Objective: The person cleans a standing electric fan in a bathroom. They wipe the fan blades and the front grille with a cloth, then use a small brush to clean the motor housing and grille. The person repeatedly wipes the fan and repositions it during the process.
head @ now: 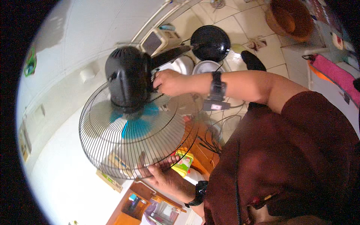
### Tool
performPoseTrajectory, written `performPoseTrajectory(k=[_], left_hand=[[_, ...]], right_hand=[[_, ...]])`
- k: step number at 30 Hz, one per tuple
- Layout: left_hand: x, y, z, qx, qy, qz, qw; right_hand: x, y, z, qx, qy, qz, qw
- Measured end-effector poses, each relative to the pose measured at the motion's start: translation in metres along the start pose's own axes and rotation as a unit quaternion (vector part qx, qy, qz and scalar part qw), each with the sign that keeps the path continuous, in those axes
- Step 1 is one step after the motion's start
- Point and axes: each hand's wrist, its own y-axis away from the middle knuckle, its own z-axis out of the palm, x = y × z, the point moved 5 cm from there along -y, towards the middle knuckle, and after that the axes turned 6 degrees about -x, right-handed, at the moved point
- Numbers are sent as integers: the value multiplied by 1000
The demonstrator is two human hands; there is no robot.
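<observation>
A black pedestal fan leans across the view, its motor housing (128, 78) towards me and its round base (210, 42) on the floor. Behind the wire guard (112, 152) I see blue blades (140, 126). My right hand (170, 83) is curled at the fan's neck, beside the housing; its fingertips are partly hidden. Lower down, my left hand (160, 175) grips the rim of the guard, and some of its fingers show through the wires. Black straps circle both wrists, and a small box (216, 105) with a cable hangs by the right one.
Near the fan base lie a pale basin (208, 67) and a boxy white appliance (160, 40). Loose cables (211, 143) hang over an orange wooden surface (201, 152). A yellow and green package (182, 161) is by my left hand. A brown tub (289, 21) stands farther off.
</observation>
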Motion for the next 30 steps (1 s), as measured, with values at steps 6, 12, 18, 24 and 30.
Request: performPoseTrajectory(k=[6, 12, 18, 24, 30], left_hand=[[-3, -3, -7, -7, 71, -19, 997], [0, 1, -1, 14, 43, 7, 999], [-6, -5, -11, 33, -5, 2, 999], [-17, -6, -19, 8, -8, 23, 1000], [-23, -8, -26, 23, 5, 1, 1000]], right_hand=[[-67, 22, -10, -70, -223, -89, 968], [-14, 39, -20, 69, -50, -106, 991], [69, 38, -12, 117, 80, 185, 972], [51, 10, 13, 50, -51, -72, 995], [70, 4, 1, 91, 54, 88, 990]])
